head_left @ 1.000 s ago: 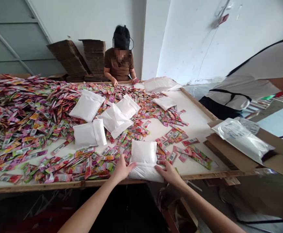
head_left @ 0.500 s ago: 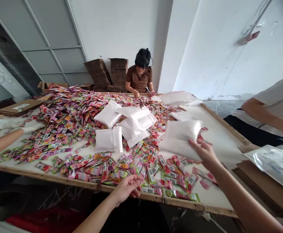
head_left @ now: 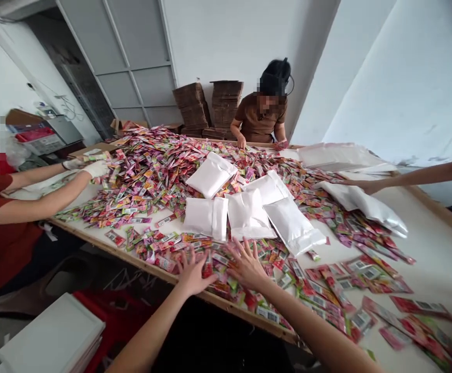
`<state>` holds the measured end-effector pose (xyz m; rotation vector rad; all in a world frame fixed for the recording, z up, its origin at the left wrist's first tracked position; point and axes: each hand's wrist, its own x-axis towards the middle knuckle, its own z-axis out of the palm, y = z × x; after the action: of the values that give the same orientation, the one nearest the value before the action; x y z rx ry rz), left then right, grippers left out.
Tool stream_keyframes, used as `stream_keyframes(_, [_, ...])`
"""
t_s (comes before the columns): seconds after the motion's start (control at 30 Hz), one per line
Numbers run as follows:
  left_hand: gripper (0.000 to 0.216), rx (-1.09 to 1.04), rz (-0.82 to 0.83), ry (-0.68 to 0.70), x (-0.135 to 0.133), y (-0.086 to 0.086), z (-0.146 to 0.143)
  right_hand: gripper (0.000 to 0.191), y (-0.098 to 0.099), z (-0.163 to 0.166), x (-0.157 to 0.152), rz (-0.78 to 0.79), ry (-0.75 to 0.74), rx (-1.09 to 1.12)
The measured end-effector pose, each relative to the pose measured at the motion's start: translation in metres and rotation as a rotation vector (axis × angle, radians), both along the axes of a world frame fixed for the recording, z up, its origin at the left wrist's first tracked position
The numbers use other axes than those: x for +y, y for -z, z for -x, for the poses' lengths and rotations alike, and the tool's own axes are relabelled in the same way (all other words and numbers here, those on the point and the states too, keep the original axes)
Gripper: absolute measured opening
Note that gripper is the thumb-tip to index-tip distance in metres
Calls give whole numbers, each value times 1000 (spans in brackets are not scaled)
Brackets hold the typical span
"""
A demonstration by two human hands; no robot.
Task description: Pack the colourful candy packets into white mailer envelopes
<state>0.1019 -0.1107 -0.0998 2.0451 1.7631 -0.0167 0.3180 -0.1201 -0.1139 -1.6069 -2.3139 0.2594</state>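
The person's left hand (head_left: 192, 272) and right hand (head_left: 245, 264) are both spread, fingers apart, pinching nothing, down over loose printed foil sachets (head_left: 226, 264) at the near edge of the surface (head_left: 439, 254). The sachets are heaped thickly toward the left half of the surface, thinner toward the right. White padded mailers (head_left: 204, 218) lie in a group just past the hands. Co-worker in brown shirt (head_left: 259, 116) sits at the far edge, one hand (head_left: 241, 141) in the heap. Co-worker in red shirt (head_left: 0, 228) at the left edge, white gloves (head_left: 96, 168) at the heap. Another bare arm (head_left: 412, 176) comes in from the right edge, its hand (head_left: 367, 186) at a mailer. Flattened cardboard stacks (head_left: 226, 103) stand beyond the far edge.
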Motion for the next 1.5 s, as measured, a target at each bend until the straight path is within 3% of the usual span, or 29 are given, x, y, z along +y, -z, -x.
stream_keyframes(0.13, [98,-93,62,84,-22,9,-53,61,20,-29,44,47,95,-127])
stream_keyframes(0.27, [92,-241,49,151,-23,2,-65,53,11,-80,62,175,158,-124])
stream_keyframes(0.37, [81,-281,-197,-19,24,-12,-47,48,-11,-99,73,144,341,-3])
stream_keyframes(0.47, [81,-319,-321,-170,86,-17,-43,73,-23,-104,93,-46,722,34])
stream_keyframes(0.57, [97,-196,-288,-278,117,-6,-62,97,-17,-109,112,118,962,39])
stream_keyframes(0.67, [87,-77,-352,-289,114,10,-78,86,-8,-118,118,262,912,94])
stream_keyframes(0.77, [63,-58,-423,-158,106,8,-66,71,-11,-139,107,103,804,90])
stream_keyframes(0.83, [48,-111,-406,-87,108,-10,-46,63,-21,-167,94,-6,749,123])
stream_keyframes(0.9, [34,-165,-362,-100,113,-41,-27,62,-35,-204,79,-67,775,184])
stream_keyframes(0.97, [26,-177,-366,-123,115,-80,-24,67,-47,-244,67,-79,935,237])
stream_keyframes(1.03, [27,-226,-404,-59,110,-121,-42,79,-55,-277,59,-90,1212,249])
stream_keyframes(1.07, [30,-283,-417,11,105,-141,-58,87,-57,-287,58,-90,1341,253])
stream_keyframes(1.13, [45,-602,-404,343,97,-173,-96,95,-61,-294,59,-121,1491,286])
stream_keyframes(1.2, [60,-760,-365,604,101,-190,-128,84,-68,-285,65,-264,1440,366])
stream_keyframes(1.23, [64,-776,-398,637,109,-192,-137,72,-72,-275,68,-395,1373,405])
stream_keyframes(1.3, [68,-692,-559,498,139,-179,-139,53,-81,-248,76,-715,1222,431])
stream_keyframes(1.37, [72,-495,-700,203,178,-149,-123,43,-85,-214,88,-917,1046,363])
stream_keyframes(1.43, [82,-271,-615,-80,213,-109,-100,41,-79,-179,105,-875,788,193])
stream_keyframes(1.5, [80,-182,-515,-169,234,-72,-80,51,-63,-150,126,-634,567,-4])
